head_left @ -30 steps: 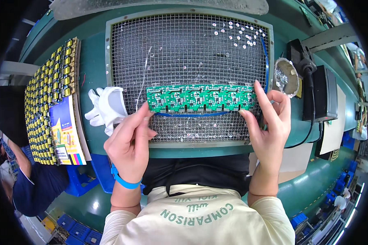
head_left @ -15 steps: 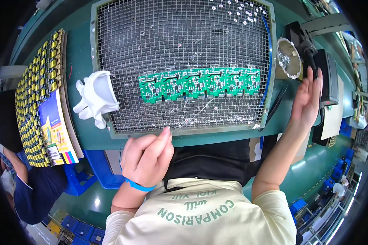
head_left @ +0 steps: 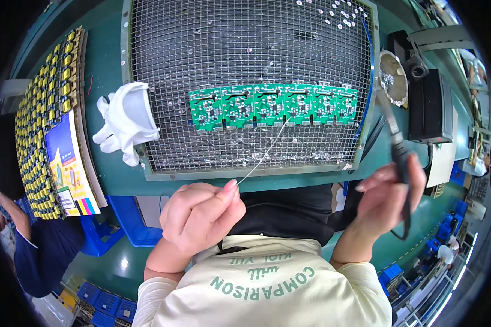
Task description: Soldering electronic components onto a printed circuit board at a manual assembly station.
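Though blurred, soldering iron point(head_left: 394, 143) in right hand point(head_left: 384, 201), tip indistinct.

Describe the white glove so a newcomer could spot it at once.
Find the big wire mesh tray on the green bench. At its left edge, left of the row of green circuit boards, lies the white glove, crumpled: the only soft white cloth there.

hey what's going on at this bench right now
A person sits at a green workbench. Their left hand pinches a thin silvery wire that reaches up to a strip of green circuit boards lying on a metal wire-mesh tray. Their right hand grips a black-handled soldering iron, raised beside the tray. A white cloth glove lies on the tray's left edge.
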A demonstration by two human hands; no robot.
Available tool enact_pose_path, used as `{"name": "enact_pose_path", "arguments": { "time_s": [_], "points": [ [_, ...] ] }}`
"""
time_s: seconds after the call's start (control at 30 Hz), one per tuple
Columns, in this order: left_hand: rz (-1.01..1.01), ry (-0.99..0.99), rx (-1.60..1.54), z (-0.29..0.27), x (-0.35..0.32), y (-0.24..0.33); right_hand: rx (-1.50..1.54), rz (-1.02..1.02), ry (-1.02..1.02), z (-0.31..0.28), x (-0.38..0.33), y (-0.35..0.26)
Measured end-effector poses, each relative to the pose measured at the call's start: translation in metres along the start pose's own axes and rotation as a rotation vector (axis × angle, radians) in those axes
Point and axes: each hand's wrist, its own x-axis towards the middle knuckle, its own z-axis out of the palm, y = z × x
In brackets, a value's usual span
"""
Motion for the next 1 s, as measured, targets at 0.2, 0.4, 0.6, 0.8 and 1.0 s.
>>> {"name": "enact_pose_path", "arguments": {
  "time_s": [0.2,0.4,0.6,0.8,1.0],
  "points": [
    [-0.013,0.044,-0.04,0.012,0.002,0.003,-0.158,-0.065,-0.197,0.01,-0.025,-0.008],
    [0.023,0.028,-0.042,0.014,0.003,0.003,-0.238,-0.06,-0.228,0.022,-0.029,-0.017],
    [0.041,0.02,-0.005,0.014,0.003,0.003,-0.304,0.101,-0.265,0.022,-0.03,-0.029],
    [0.033,0.022,0.001,0.016,0.004,0.004,-0.321,-0.059,-0.316,0.027,-0.03,-0.024],
    [0.041,0.028,0.005,0.017,0.004,0.003,-0.265,-0.089,-0.22,0.035,-0.028,-0.03]
  ]
}}
